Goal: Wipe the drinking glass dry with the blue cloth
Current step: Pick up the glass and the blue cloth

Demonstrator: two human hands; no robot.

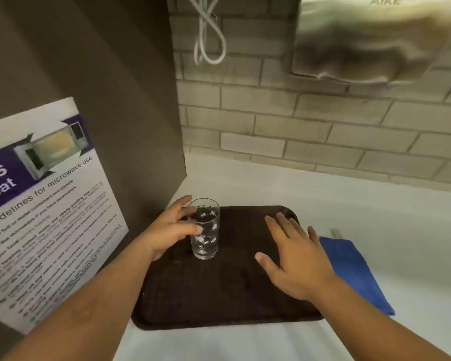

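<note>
**Reaching for a wet glass beside a wall, cloth not yet in hand**

Standing upright near the far left corner of the dark tray (219, 295): the drinking glass (205, 227), clear, beaded with droplets inside. Curled around its left side, the left hand (169, 227), thumb across the front and fingers (185, 201) behind the rim; touching, though whether already gripping firmly cannot be told. Hovering open over the right half of the tray, the right hand (294, 259), fingers (276, 225) spread and empty, holding nothing. Lying flat on the white worktop (375, 209) just beside the tray's right edge, the blue cloth (357, 272), partly hidden by the right wrist.

Likely risks: a slip, wet glass against bare skin, if lifted with a loose hold; a knock against the grey side panel (130, 100) close on the left, leaving little room to tilt or turn the glass that way; a tip-over on the tray's raised lip if dragged rather than lifted.

Plenty of open worktop to the right and behind the tray, up to the brick wall (323, 126). Overhead on the right, a metal wall unit (375, 40), well above hand height. Safest working room judged to be over the tray's middle, away from the panel and the poster (50, 204).
</note>
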